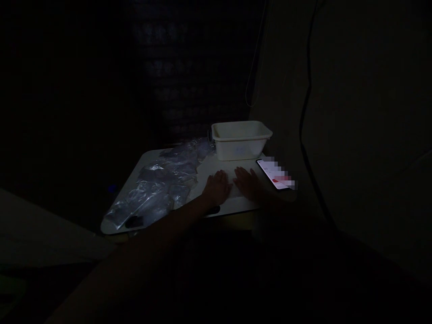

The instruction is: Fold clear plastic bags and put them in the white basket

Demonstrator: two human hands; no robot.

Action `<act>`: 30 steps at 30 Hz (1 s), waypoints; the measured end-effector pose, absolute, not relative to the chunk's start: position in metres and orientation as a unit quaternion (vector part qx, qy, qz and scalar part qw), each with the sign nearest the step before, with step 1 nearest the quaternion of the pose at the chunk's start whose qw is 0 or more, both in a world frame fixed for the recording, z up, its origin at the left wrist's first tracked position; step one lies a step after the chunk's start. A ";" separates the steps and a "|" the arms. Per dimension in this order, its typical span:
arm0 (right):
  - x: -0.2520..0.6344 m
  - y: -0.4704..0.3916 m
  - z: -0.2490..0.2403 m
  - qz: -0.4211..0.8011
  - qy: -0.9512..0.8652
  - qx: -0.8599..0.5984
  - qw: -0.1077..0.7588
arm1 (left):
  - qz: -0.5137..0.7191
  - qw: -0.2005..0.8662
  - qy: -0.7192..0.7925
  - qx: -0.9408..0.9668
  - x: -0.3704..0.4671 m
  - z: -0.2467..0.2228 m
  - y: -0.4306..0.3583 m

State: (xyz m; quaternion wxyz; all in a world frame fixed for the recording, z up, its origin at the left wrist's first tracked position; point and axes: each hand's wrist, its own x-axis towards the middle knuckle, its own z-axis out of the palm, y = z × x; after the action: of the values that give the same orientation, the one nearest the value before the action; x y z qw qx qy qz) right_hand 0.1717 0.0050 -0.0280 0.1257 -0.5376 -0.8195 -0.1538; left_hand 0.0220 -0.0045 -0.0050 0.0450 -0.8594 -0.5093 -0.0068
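Both hands lie palm down on the small white table (239, 206), side by side. My left hand (218, 186) rests flat to the left, and my right hand (247, 182) lies just beside it with its fingers stretched out. Something pale and thin, perhaps a clear sheet or bag (232, 174), shows faintly between and under them; its shape is hard to make out. Clear plastic bags (157, 180) are heaped on the table's left half. Behind my hands stands a white plastic tub (240, 148). A phone (274, 174) with a lit screen lies right of my right hand.
The room is very dark. A dark cable (305, 103) hangs along the wall (364, 112) on the right. A thin looped cord (248, 96) hangs behind the tub. A dark object (135, 221) lies at the table's front left corner.
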 end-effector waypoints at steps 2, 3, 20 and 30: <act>0.163 0.005 -0.028 -0.140 -0.827 -0.530 0.124 | 0.001 0.042 -0.511 -0.859 0.027 -0.010 -0.007; 0.161 0.005 -0.028 -0.134 -0.831 -0.526 0.119 | 0.006 0.041 -0.513 -0.857 0.029 -0.012 -0.008; 0.194 -0.007 -0.029 -0.136 -0.826 -0.544 0.057 | 0.045 0.027 -0.570 -0.820 0.017 -0.008 -0.005; 0.179 0.005 -0.022 -0.141 -0.813 -0.555 0.103 | 0.007 0.037 -0.548 -0.836 0.018 -0.004 0.003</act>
State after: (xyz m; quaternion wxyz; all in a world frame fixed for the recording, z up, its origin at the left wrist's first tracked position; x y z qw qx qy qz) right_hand 0.1794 0.0053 -0.0222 0.1033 -0.5547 -0.8135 -0.1411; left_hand 0.0176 0.0030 -0.0041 0.0371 -0.8356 -0.5481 0.0068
